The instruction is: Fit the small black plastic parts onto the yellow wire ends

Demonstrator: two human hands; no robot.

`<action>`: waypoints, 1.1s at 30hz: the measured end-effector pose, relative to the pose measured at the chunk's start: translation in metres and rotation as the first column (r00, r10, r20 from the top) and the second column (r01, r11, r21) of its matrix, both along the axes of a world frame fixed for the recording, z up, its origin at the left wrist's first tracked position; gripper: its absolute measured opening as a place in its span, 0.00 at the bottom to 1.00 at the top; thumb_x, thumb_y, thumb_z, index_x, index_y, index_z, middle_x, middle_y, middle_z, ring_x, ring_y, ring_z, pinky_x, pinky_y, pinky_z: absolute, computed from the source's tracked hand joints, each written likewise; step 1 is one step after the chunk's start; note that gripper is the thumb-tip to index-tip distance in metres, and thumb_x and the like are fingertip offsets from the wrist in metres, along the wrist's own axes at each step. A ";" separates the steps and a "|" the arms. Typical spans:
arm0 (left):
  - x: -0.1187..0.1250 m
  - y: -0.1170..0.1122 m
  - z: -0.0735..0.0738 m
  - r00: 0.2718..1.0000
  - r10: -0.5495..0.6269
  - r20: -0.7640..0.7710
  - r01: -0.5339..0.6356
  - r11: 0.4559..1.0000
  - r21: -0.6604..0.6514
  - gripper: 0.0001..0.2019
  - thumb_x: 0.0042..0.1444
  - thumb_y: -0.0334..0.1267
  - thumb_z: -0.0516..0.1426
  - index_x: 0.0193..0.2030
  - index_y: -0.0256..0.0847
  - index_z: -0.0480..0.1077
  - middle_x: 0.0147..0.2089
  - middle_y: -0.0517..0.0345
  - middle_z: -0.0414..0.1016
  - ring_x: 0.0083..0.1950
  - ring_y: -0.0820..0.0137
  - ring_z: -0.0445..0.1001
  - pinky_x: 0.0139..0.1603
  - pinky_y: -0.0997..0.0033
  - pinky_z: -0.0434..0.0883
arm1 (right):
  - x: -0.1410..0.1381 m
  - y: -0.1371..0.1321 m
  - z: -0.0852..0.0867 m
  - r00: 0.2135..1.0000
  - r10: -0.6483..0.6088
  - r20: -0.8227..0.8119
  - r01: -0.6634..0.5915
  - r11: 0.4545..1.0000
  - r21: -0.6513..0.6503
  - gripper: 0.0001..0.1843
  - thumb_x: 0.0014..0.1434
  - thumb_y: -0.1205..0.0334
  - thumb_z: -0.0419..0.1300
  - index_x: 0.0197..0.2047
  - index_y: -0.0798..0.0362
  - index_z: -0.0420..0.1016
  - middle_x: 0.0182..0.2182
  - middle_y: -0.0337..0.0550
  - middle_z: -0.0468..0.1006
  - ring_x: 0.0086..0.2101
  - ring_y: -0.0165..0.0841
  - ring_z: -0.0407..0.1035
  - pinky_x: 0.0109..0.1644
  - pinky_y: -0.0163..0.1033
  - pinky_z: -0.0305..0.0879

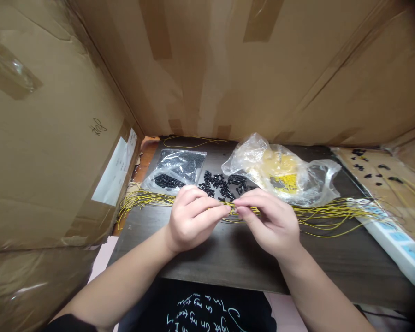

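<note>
Two bare hands meet just on the near side of the loose heap of small black plastic pieces (221, 182), between it and the person. The left hand (190, 219) and the right hand (268, 219) are level with each other, fingertips almost touching. Both sets of fingers are pinched narrow on one thin yellow cord (232, 210) drawn between them. The left fingers (214, 212) come in from the heap's left and the right fingers (249, 213) from its right. The grip lies midway, so neither hand is clearly nearer. The cord's long axis runs left to right, roughly parallel to the heap's near edge. Whether a black piece sits at the pinch I cannot tell, because the fingertips hide it.

The held cord lies among a spread bundle of similar yellow cords (318, 213). This bundle stretches along the dark wooden bench (210, 263) on the heap's near side, reaching well out to its left and right. Just left of the heap lies a flat clear zip bag of more black pieces (176, 170). Just right of it is a crumpled clear plastic bag with yellow contents (280, 168). Well to the heap's right are a white power strip (394, 235) and a brown cardboard sheet (373, 170) with a few scattered black pieces. Brown cardboard walls (55, 138) stand behind and left of the heap.
</note>
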State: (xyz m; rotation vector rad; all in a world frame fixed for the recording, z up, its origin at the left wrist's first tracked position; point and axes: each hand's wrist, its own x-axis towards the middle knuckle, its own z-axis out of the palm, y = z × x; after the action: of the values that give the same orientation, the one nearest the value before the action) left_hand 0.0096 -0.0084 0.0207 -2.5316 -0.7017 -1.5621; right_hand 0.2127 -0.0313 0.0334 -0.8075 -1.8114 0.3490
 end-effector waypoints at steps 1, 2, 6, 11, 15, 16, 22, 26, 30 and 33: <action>0.000 0.000 0.000 1.000 0.001 0.002 -0.001 1.000 -0.003 0.08 0.59 0.31 0.63 0.45 0.45 0.77 0.38 0.60 0.83 0.37 0.69 0.73 0.43 0.64 0.70 | 0.000 -0.001 0.001 1.000 0.013 0.027 -0.013 1.000 0.024 0.09 0.63 0.72 0.62 0.44 0.51 0.80 0.33 0.43 0.81 0.33 0.33 0.76 0.35 0.38 0.75; 0.000 0.000 0.000 1.000 0.002 0.001 -0.002 1.000 -0.006 0.08 0.60 0.31 0.63 0.45 0.46 0.77 0.38 0.60 0.83 0.37 0.69 0.73 0.43 0.64 0.70 | 0.000 -0.001 0.002 0.998 0.022 0.051 -0.025 0.999 0.045 0.10 0.63 0.72 0.62 0.44 0.51 0.80 0.34 0.43 0.80 0.33 0.32 0.76 0.35 0.38 0.75; -0.001 0.001 -0.001 1.000 0.008 -0.009 -0.008 1.000 -0.023 0.09 0.59 0.30 0.63 0.46 0.45 0.77 0.39 0.60 0.83 0.38 0.69 0.72 0.44 0.63 0.69 | 0.001 -0.003 0.003 0.991 0.006 0.135 -0.021 0.994 0.106 0.12 0.63 0.73 0.61 0.46 0.51 0.79 0.36 0.44 0.80 0.33 0.31 0.75 0.35 0.37 0.75; -0.001 0.001 -0.003 1.000 0.004 -0.027 -0.005 0.999 -0.032 0.11 0.58 0.29 0.64 0.46 0.45 0.76 0.39 0.60 0.83 0.38 0.69 0.72 0.45 0.63 0.68 | 0.003 -0.003 0.000 0.980 -0.013 0.198 -0.018 0.987 0.158 0.10 0.62 0.74 0.62 0.45 0.53 0.77 0.35 0.44 0.80 0.33 0.30 0.75 0.36 0.36 0.75; -0.002 0.002 -0.003 0.999 0.017 -0.041 -0.018 1.000 -0.016 0.10 0.59 0.29 0.63 0.46 0.47 0.76 0.39 0.61 0.83 0.38 0.69 0.71 0.44 0.63 0.67 | 0.003 -0.002 0.000 0.970 -0.032 0.242 -0.013 0.983 0.183 0.10 0.62 0.74 0.61 0.45 0.52 0.76 0.35 0.44 0.81 0.34 0.30 0.75 0.37 0.36 0.74; -0.002 0.003 -0.003 0.999 0.022 -0.047 -0.022 1.000 -0.009 0.10 0.59 0.29 0.63 0.46 0.47 0.76 0.39 0.61 0.83 0.38 0.69 0.71 0.44 0.63 0.67 | 0.003 -0.002 0.001 0.967 -0.037 0.251 -0.011 0.982 0.187 0.10 0.63 0.74 0.61 0.45 0.52 0.76 0.35 0.43 0.81 0.34 0.31 0.75 0.37 0.37 0.74; -0.003 0.004 -0.002 0.995 0.023 -0.095 -0.019 0.999 0.044 0.11 0.58 0.28 0.62 0.45 0.46 0.77 0.39 0.60 0.83 0.37 0.68 0.71 0.45 0.63 0.66 | 0.006 -0.002 -0.002 0.941 -0.097 0.324 0.009 0.965 0.263 0.07 0.62 0.73 0.63 0.44 0.54 0.75 0.35 0.44 0.81 0.33 0.30 0.75 0.37 0.37 0.73; -0.003 0.006 -0.002 0.993 0.032 -0.117 -0.026 0.998 0.056 0.11 0.57 0.27 0.62 0.45 0.43 0.76 0.38 0.59 0.83 0.38 0.68 0.71 0.45 0.62 0.66 | 0.010 -0.001 -0.007 0.917 -0.138 0.375 0.016 0.951 0.309 0.09 0.61 0.73 0.65 0.45 0.56 0.76 0.36 0.45 0.82 0.35 0.32 0.75 0.39 0.39 0.72; -0.003 0.007 -0.002 0.988 0.037 -0.148 -0.031 0.998 0.045 0.09 0.58 0.28 0.62 0.45 0.43 0.75 0.38 0.60 0.83 0.38 0.68 0.71 0.45 0.62 0.65 | 0.012 -0.001 -0.008 0.899 -0.156 0.410 0.014 0.944 0.329 0.11 0.61 0.74 0.65 0.47 0.56 0.76 0.37 0.46 0.82 0.35 0.33 0.74 0.39 0.39 0.71; -0.002 0.008 -0.002 0.983 0.045 -0.176 -0.039 0.998 0.041 0.07 0.59 0.30 0.62 0.44 0.43 0.75 0.37 0.61 0.83 0.38 0.69 0.72 0.46 0.62 0.65 | 0.012 -0.001 -0.006 0.880 -0.165 0.445 0.002 0.939 0.343 0.11 0.60 0.74 0.65 0.47 0.57 0.76 0.36 0.46 0.82 0.34 0.34 0.74 0.37 0.40 0.71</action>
State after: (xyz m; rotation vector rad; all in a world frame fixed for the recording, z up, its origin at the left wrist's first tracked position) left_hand 0.0072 -0.0005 0.0192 -2.5697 -0.6919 -1.3042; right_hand 0.2249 -0.0320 0.0270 -0.7669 -2.1963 -0.2370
